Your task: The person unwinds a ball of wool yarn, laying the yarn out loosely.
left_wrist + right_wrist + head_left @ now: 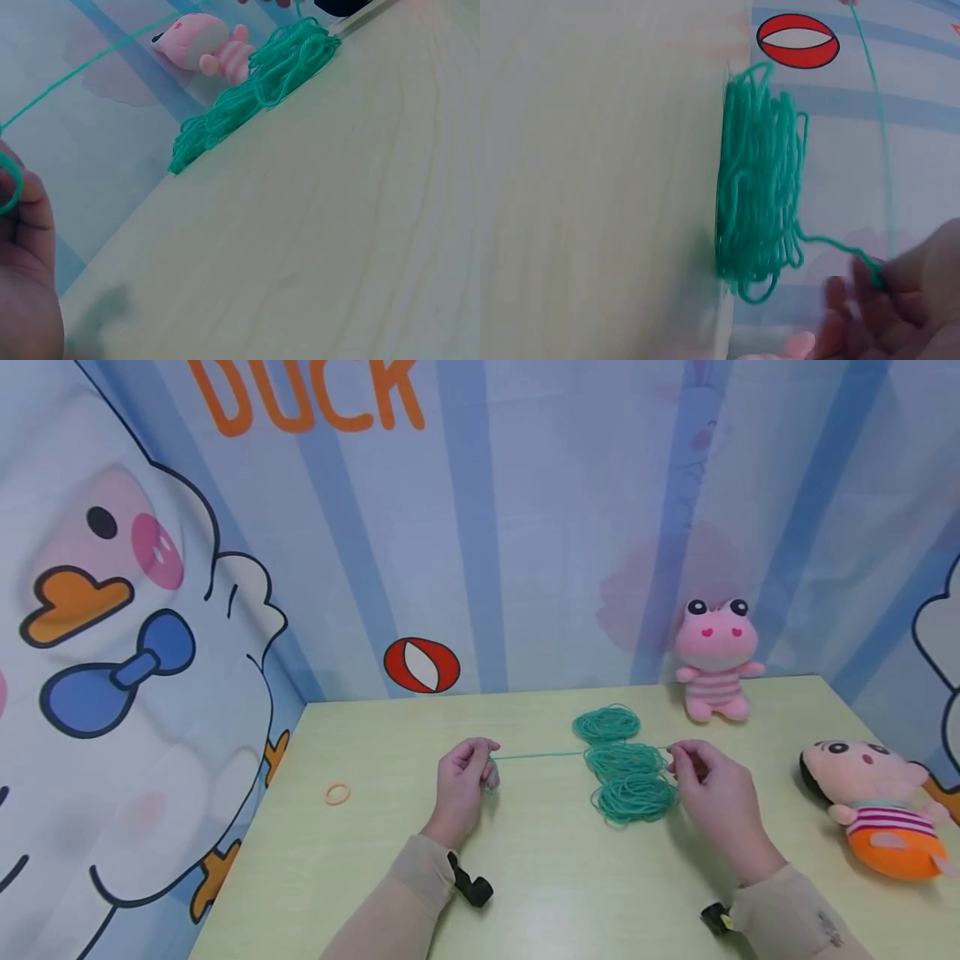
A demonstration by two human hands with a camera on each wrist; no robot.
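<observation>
Green yarn lies on the table in three loose coiled bundles, one behind another. A single strand runs taut from my left hand across the bundles to my right hand. My left hand grips the strand, with some yarn wound at its fingers, as the left wrist view shows at the yarn loop. Just right of the bundles, my right hand pinches the yarn between thumb and fingertips. In the right wrist view a slack length leads from the bundle to those fingers.
A light orange ring lies on the table at the left. A pink plush toy sits at the back right, and a doll with orange bottoms lies at the right. Behind the table hangs a printed cloth.
</observation>
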